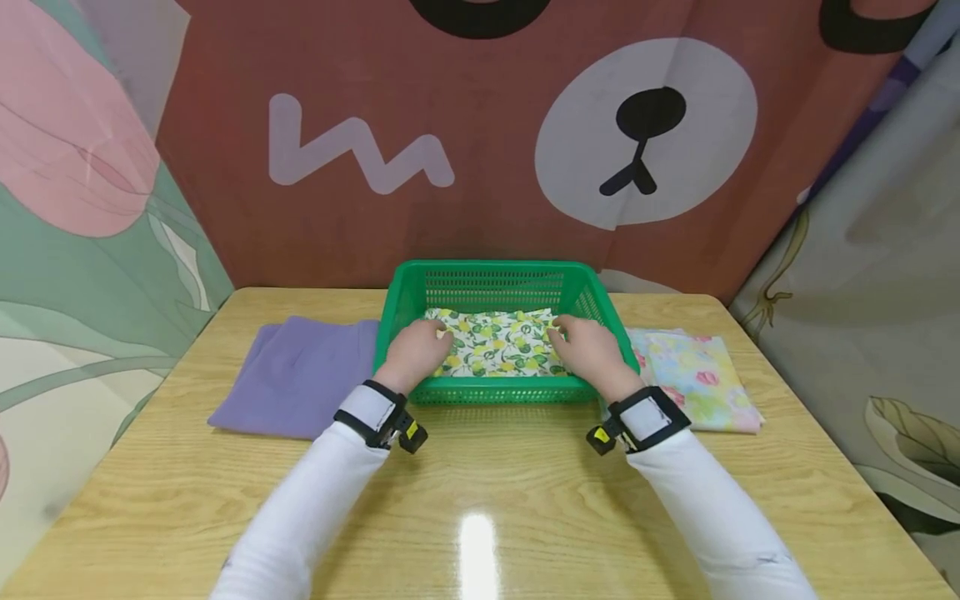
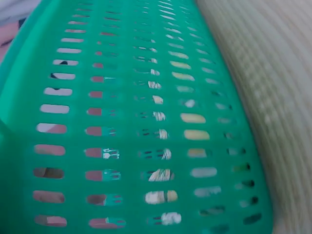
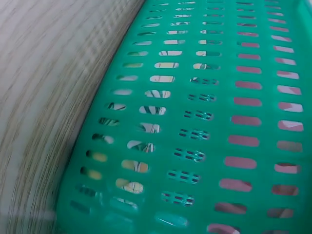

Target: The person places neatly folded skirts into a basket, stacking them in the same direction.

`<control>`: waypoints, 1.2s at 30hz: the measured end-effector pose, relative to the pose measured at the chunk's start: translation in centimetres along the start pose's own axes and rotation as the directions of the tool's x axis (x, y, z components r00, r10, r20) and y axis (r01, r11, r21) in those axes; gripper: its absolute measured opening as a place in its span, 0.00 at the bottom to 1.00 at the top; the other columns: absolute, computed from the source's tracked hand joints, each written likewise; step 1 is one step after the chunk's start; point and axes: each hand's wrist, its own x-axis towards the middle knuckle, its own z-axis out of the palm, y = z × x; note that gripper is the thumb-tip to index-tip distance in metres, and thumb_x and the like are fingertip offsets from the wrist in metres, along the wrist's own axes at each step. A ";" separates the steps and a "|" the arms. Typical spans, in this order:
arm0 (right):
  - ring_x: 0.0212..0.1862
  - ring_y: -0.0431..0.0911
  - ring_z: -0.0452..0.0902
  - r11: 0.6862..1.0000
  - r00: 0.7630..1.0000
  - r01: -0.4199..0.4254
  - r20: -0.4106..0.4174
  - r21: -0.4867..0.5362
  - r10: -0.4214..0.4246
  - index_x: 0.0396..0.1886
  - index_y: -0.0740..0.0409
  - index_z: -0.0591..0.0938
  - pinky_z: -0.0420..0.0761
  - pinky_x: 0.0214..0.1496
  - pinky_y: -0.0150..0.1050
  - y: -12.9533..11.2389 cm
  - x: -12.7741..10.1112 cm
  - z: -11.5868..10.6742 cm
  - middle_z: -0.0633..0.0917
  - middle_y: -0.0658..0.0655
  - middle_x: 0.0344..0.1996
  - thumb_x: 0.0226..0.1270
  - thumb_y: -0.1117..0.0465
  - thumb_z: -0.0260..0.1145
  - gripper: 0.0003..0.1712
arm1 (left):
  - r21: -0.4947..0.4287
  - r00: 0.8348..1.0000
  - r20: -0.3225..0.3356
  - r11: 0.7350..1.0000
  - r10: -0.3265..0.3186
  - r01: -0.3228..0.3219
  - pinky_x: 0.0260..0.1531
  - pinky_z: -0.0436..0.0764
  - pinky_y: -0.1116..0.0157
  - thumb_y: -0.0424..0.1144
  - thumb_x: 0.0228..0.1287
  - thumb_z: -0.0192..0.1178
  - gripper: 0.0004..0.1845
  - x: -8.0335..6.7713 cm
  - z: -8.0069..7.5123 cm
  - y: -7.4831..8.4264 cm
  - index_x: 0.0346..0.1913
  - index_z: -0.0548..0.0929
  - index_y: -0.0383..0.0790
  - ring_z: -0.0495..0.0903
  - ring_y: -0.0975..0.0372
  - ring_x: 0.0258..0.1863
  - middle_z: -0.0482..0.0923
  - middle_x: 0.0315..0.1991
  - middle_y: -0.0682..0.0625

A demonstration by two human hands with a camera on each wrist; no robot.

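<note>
A white cloth (image 1: 498,343) printed with yellow lemons and green leaves lies spread inside a green plastic basket (image 1: 487,390). My left hand (image 1: 417,352) reaches over the near-left rim and grips the cloth's left side, its thumb turned inward. On the opposite side, my right hand (image 1: 590,348) holds the cloth's right edge with curled fingers. The lower fingers of both hands are hidden. In the left wrist view the slotted basket wall (image 2: 131,122) fills most of the picture, with bits of print showing through. Much the same basket wall (image 3: 219,122) shows in the right wrist view.
A folded purple cloth (image 1: 300,379) lies left of the basket on the wooden table (image 1: 480,475). To the right is a folded pastel floral cloth (image 1: 697,379), partly behind the right wrist. A brown curtain (image 1: 360,233) with a bear print hangs behind the table.
</note>
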 end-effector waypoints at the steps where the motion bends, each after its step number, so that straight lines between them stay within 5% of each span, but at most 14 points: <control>1: 0.19 0.48 0.76 1.000 0.999 0.016 -0.031 -0.001 -0.016 0.64 0.72 0.82 0.70 0.22 0.40 0.0 -0.3 -0.1 0.91 0.69 0.44 0.85 0.58 0.57 0.23 | 0.038 0.999 -0.045 0.999 0.013 -0.012 0.63 0.82 0.44 0.43 0.84 0.47 0.26 -0.2 0.1 0.0 0.70 0.78 0.27 0.82 0.41 0.64 0.80 0.68 0.32; 3: 0.16 0.46 0.71 0.999 0.996 0.048 -0.081 -0.008 -0.049 0.63 0.71 0.83 0.65 0.20 0.38 0.0 -0.9 -0.2 0.91 0.68 0.40 0.85 0.57 0.58 0.22 | 0.110 0.991 -0.128 0.994 0.043 -0.029 0.55 0.86 0.44 0.44 0.83 0.50 0.25 -0.7 0.2 0.1 0.66 0.82 0.28 0.85 0.41 0.59 0.83 0.63 0.33; 6: 0.21 0.49 0.79 0.995 0.987 0.085 -0.134 -0.043 -0.090 0.61 0.70 0.84 0.73 0.21 0.41 0.3 -2.1 -0.3 0.91 0.67 0.42 0.85 0.56 0.58 0.22 | 0.169 0.971 -0.211 0.983 0.109 -0.073 0.49 0.88 0.44 0.43 0.81 0.53 0.23 -1.5 0.5 0.1 0.62 0.85 0.28 0.87 0.41 0.55 0.85 0.60 0.33; 10: 0.35 0.60 0.88 0.992 0.980 0.103 -0.165 -0.067 -0.113 0.59 0.70 0.85 0.85 0.32 0.53 0.8 -3.9 -0.3 0.91 0.69 0.46 0.84 0.56 0.59 0.21 | 0.227 0.929 -0.291 0.959 0.230 -0.167 0.44 0.89 0.46 0.41 0.78 0.58 0.20 -2.7 1.1 -0.2 0.55 0.87 0.26 0.88 0.41 0.50 0.87 0.55 0.32; 16: 0.49 0.66 0.88 0.987 0.971 0.149 -0.182 -0.051 -0.156 0.58 0.71 0.85 0.87 0.49 0.62 1.4 -6.0 0.1 0.89 0.71 0.52 0.82 0.59 0.62 0.19 | 0.283 0.861 -0.351 0.918 0.369 -0.278 0.44 0.89 0.47 0.38 0.74 0.62 0.16 -4.3 2.1 -0.4 0.49 0.89 0.26 0.89 0.43 0.45 0.89 0.48 0.33; 21: 0.56 0.66 0.86 0.965 0.945 0.260 -0.196 -0.042 -0.263 0.60 0.70 0.84 0.83 0.59 0.64 2.1 -7.3 0.4 0.88 0.70 0.55 0.79 0.63 0.64 0.18 | 0.256 0.851 -0.347 0.913 0.393 -0.317 0.57 0.84 0.42 0.37 0.74 0.62 0.16 -5.5 2.7 -0.7 0.52 0.87 0.25 0.87 0.40 0.54 0.87 0.53 0.32; 29: 0.55 0.64 0.85 0.876 0.829 0.473 -0.289 -0.093 -0.478 0.59 0.68 0.85 0.80 0.59 0.64 3.5 -9.0 0.9 0.89 0.67 0.53 0.67 0.69 0.72 0.21 | 0.148 0.841 -0.379 0.922 0.386 -0.357 0.59 0.77 0.39 0.33 0.72 0.62 0.16 -7.9 2.9 -1.9 0.54 0.88 0.25 0.84 0.40 0.57 0.87 0.55 0.33; 36: 0.59 0.67 0.81 0.865 0.809 0.490 -0.313 -0.108 -0.498 0.62 0.70 0.83 0.76 0.63 0.68 4.1 -10.0 1.3 0.85 0.70 0.58 0.58 0.73 0.76 0.30 | 0.151 0.818 -0.381 0.902 0.430 -0.404 0.64 0.75 0.37 0.30 0.70 0.63 0.16 -9.2 2.8 -2.5 0.56 0.87 0.23 0.82 0.38 0.59 0.85 0.58 0.32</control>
